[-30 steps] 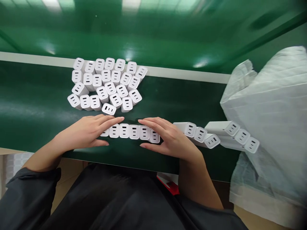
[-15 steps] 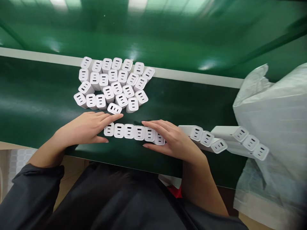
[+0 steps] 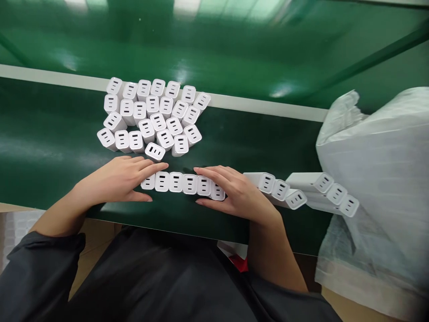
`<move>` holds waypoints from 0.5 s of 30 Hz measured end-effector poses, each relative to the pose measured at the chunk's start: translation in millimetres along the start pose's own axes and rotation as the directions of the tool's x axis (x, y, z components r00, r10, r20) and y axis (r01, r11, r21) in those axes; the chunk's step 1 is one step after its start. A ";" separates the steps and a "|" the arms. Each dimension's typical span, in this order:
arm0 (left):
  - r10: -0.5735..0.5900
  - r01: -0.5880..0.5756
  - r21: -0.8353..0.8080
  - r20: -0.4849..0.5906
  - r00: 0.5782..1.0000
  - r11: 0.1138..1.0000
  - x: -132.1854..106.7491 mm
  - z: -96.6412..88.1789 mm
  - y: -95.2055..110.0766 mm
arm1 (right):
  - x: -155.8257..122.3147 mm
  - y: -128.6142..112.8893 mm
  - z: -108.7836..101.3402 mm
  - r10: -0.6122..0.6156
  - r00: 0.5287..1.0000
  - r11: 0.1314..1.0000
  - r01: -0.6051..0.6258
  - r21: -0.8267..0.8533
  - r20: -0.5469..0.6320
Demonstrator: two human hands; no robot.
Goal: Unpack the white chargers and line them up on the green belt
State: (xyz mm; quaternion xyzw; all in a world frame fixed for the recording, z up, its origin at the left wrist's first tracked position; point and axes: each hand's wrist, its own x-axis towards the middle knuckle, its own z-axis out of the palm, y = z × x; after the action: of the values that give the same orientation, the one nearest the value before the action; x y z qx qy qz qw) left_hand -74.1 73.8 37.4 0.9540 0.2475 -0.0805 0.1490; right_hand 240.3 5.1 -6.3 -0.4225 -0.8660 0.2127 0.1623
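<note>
A row of several white charger blocks (image 3: 182, 183) stands on the green belt (image 3: 50, 147) close to its near edge. My left hand (image 3: 120, 179) lies flat at the row's left end, fingers stretched out and touching the blocks. My right hand (image 3: 234, 192) rests with spread fingers over the row's right end. Behind the row, a cluster of several upright white chargers (image 3: 152, 116) reaches back to the belt's white strip (image 3: 268, 106). One charger (image 3: 154, 152) lies tilted just beyond my left fingertips.
Two short rows of white chargers lie on their sides at the right, one (image 3: 278, 188) beside my right hand, one (image 3: 330, 192) against a white plastic bag (image 3: 382, 179). A red object (image 3: 239, 263) shows under the belt edge. A white tray (image 3: 15, 228) sits at the lower left.
My hands stay at the two ends of the row, almost still. The view shifts slightly; the left fingers sit a little closer over the row's left end.
</note>
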 end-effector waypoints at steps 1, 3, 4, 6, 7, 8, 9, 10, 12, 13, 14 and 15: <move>0.011 -0.011 -0.011 -0.017 1.000 1.000 1.0 0.8 0.8 | -0.2 0.0 -0.1 0.002 1.000 1.000 -0.002 -0.001 -0.002; 0.033 -0.035 -0.037 -0.063 0.997 0.999 3.3 2.5 2.8 | -0.4 0.1 -0.2 0.006 1.000 1.000 -0.006 -0.003 -0.005; 0.045 -0.049 -0.045 -0.085 0.995 0.998 4.5 3.7 4.1 | -0.6 0.2 -0.3 0.008 1.000 1.000 -0.008 -0.004 -0.005; 0.070 -0.076 -0.049 -0.125 0.990 0.996 7.3 7.0 7.1 | -0.8 0.6 -0.5 0.009 1.000 1.000 -0.009 -0.010 -0.002; 0.082 -0.089 -0.046 -0.145 0.986 0.995 8.8 8.9 8.9 | -0.9 0.9 -0.6 0.007 1.000 1.000 -0.007 -0.015 -0.003; 0.092 -0.100 -0.041 -0.168 0.981 0.994 10.5 11.1 10.8 | -0.9 1.2 -0.7 0.003 1.000 1.000 -0.003 -0.022 -0.007; 0.101 -0.109 -0.037 -0.189 0.977 0.993 12.2 13.2 12.7 | -0.9 1.5 -0.8 -0.001 1.000 1.000 0.001 -0.029 -0.013; 0.103 -0.112 -0.034 -0.208 0.973 0.993 13.8 15.3 14.6 | -0.8 1.6 -0.8 -0.004 1.000 0.999 0.003 -0.037 -0.019; 0.095 -0.106 -0.034 -0.236 0.967 0.994 16.7 19.1 18.1 | -0.6 1.8 -0.7 -0.004 0.999 0.999 0.002 -0.053 -0.034; 0.085 -0.097 -0.037 -0.246 0.965 0.995 17.9 20.9 19.6 | -0.4 1.7 -0.5 -0.003 0.999 0.998 0.001 -0.059 -0.038; 0.076 -0.090 -0.041 -0.258 0.963 0.995 18.9 22.7 21.1 | -0.3 1.6 -0.1 -0.004 0.999 0.998 0.001 -0.063 -0.042; 0.072 -0.087 -0.045 -0.270 0.960 0.995 19.8 24.5 22.4 | -0.1 1.5 0.4 -0.006 0.999 0.998 0.003 -0.064 -0.045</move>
State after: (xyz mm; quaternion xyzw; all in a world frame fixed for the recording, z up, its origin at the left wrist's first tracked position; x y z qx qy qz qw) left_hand -47.8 56.1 15.2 0.9606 0.2292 0.0621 0.1442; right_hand 241.2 5.7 -7.5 -0.4301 -0.8695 0.1749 0.1685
